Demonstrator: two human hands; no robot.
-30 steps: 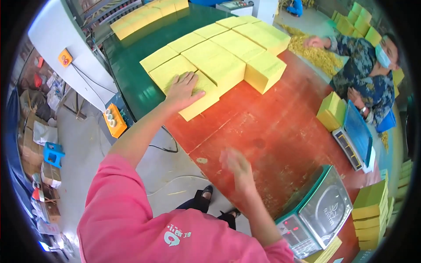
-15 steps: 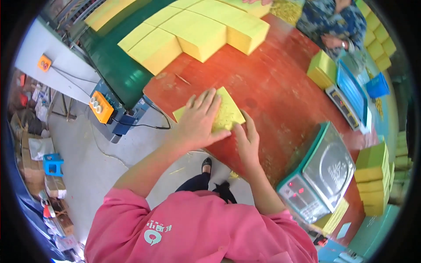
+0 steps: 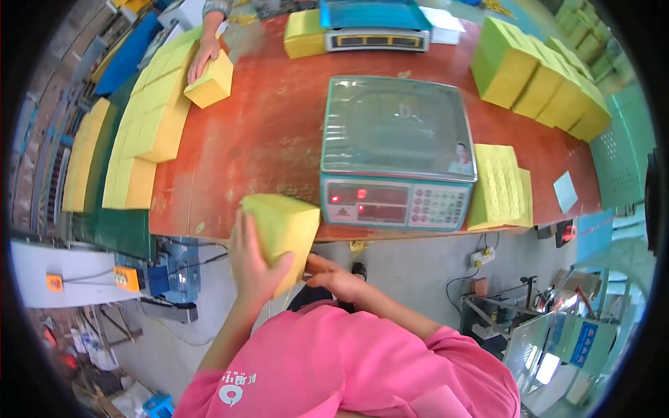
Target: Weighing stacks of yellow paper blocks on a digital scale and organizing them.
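A thick block of stacked yellow paper [image 3: 284, 226] is held tilted at the near edge of the red table, left of the scale. My left hand [image 3: 252, 254] clasps its left side, fingers along the far face and thumb across the near face. Below the block's lower right, my right hand [image 3: 338, 280] has its fingers bent against the bottom end, partly hidden behind it. Just right of the block sits a digital scale [image 3: 397, 139] with a flat, glassy pan and lit red digits; its pan carries no block.
A co-worker's hand [image 3: 203, 59] rests on a yellow block [image 3: 212, 82] at the far left. Rows of blocks [image 3: 150, 122] line the left side by a green belt [image 3: 111, 233]. More blocks [image 3: 536, 80] stand far right. A second scale [image 3: 376, 38] is at the back.
My view has turned right, toward the scale. The yellow block has come up off the table's corner and tilted between my hands. The co-worker's hand now lies on a separate block.
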